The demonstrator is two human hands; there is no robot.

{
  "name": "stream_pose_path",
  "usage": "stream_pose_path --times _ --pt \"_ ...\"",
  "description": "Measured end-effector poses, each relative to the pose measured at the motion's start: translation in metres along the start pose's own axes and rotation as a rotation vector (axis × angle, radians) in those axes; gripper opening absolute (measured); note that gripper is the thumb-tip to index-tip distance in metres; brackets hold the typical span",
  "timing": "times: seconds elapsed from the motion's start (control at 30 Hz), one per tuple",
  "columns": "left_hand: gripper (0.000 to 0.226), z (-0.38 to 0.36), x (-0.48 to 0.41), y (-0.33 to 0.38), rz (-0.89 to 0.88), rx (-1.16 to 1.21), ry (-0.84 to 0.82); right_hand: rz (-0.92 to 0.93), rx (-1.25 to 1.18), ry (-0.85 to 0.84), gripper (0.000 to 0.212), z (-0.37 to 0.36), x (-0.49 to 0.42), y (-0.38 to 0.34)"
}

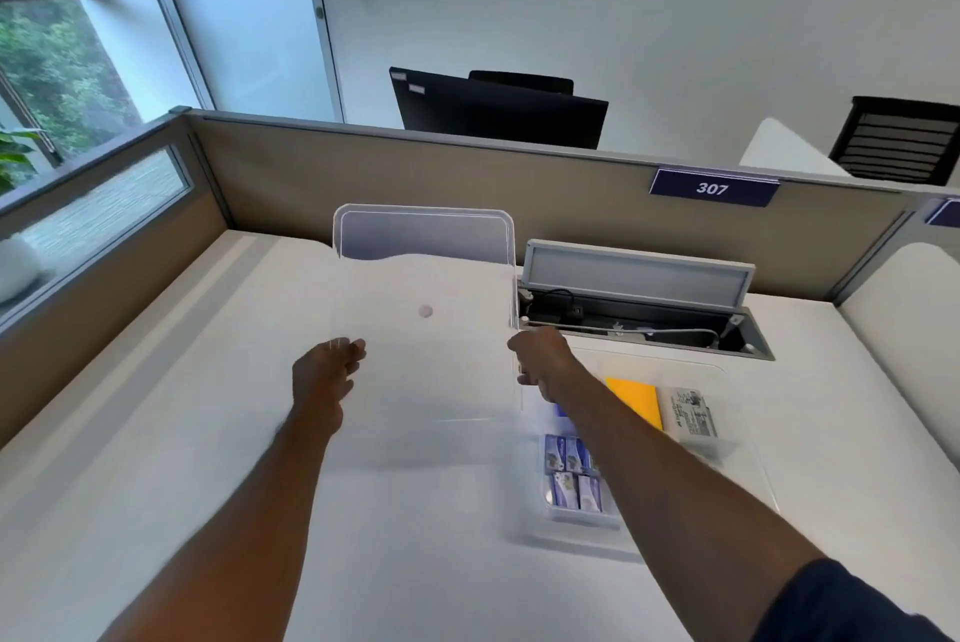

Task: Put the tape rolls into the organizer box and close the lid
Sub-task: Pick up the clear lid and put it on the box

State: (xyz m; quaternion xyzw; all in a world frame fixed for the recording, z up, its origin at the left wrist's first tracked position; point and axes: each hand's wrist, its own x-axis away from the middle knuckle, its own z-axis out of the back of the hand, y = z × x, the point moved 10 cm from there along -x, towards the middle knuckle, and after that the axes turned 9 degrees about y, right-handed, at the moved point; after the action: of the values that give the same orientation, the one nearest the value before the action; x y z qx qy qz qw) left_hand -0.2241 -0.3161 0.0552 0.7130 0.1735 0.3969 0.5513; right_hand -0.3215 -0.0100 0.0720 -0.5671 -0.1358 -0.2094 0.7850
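Observation:
I hold a clear plastic lid (426, 277) raised and tilted above the white desk. My left hand (327, 366) pinches its left edge and my right hand (540, 360) grips its right edge. To the right, under my right forearm, the clear organizer box (576, 540) stands on the desk. Inside it lie several blue-and-white packs (571, 477), a yellow item (634, 399) and a printed paper packet (693, 412). I cannot make out any loose tape roll.
Behind the box an open cable hatch (639, 308) with its grey flap up is set into the desk. A beige partition (415, 173) with a "307" sign (712, 187) borders the far side, and a windowed partition (98, 204) the left.

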Motion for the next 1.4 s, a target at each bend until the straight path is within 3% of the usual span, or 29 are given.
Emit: stream_pose_path --times 0.13,0.23,0.37,0.47,0.53,0.6,0.73,0.8,0.87,0.9,0.97,1.07,1.2,1.27,1.4 --pt "0.012 -0.029 0.023 0.037 -0.184 0.042 -0.006 0.055 -0.06 0.019 0.021 0.038 -0.004 -0.018" --pt "0.014 -0.056 0.05 0.074 -0.432 -0.074 0.031 0.032 -0.276 0.034 0.048 0.067 -0.005 -0.028" --pt "0.014 -0.103 0.105 0.107 -0.824 -0.372 0.039 -0.054 -0.788 -0.167 0.076 0.094 -0.005 -0.038" --pt "0.01 -0.13 0.144 0.109 -1.092 -0.558 0.044 -0.045 -0.937 -0.282 0.087 0.123 -0.007 -0.039" --pt "0.014 -0.143 0.163 0.101 -1.192 -0.635 0.017 -0.019 -0.93 -0.323 0.08 0.141 -0.008 -0.034" --pt "0.017 -0.156 0.18 0.089 -1.284 -0.722 -0.018 -0.027 -0.864 -0.322 0.057 0.158 -0.008 -0.024" --pt "0.013 -0.179 0.202 0.057 -1.432 -0.836 -0.21 -0.125 -0.569 -0.239 0.037 0.183 -0.011 0.011" --pt "0.034 -0.192 0.198 0.027 -1.337 -0.946 -0.426 -0.16 -0.495 -0.183 0.027 0.199 -0.014 0.026" --pt "0.068 -0.197 0.185 -0.005 -1.065 -1.004 -0.591 -0.173 -0.433 -0.117 0.037 0.216 -0.019 0.039" --pt "0.075 -0.197 0.178 -0.014 -0.921 -0.963 -0.587 -0.177 -0.407 -0.085 0.045 0.224 -0.022 0.046" --pt "0.074 -0.187 0.159 -0.02 -0.708 -0.83 -0.428 -0.182 -0.361 -0.048 0.053 0.236 -0.025 0.057" --pt "0.062 -0.167 0.136 -0.038 -0.428 -0.8 -0.195 -0.184 -0.317 -0.001 0.046 0.25 -0.029 0.072" --pt "0.034 -0.172 0.149 -0.083 -0.05 -0.567 -0.399 -0.18 -0.264 0.048 0.047 0.264 -0.038 0.093" --pt "0.032 -0.176 0.155 -0.095 -0.019 -0.525 -0.421 -0.191 -0.235 0.102 0.042 0.27 -0.04 0.106" --pt "0.039 -0.181 0.156 -0.104 -0.165 -0.765 -0.343 -0.135 -0.03 0.26 0.021 0.286 -0.038 0.125"
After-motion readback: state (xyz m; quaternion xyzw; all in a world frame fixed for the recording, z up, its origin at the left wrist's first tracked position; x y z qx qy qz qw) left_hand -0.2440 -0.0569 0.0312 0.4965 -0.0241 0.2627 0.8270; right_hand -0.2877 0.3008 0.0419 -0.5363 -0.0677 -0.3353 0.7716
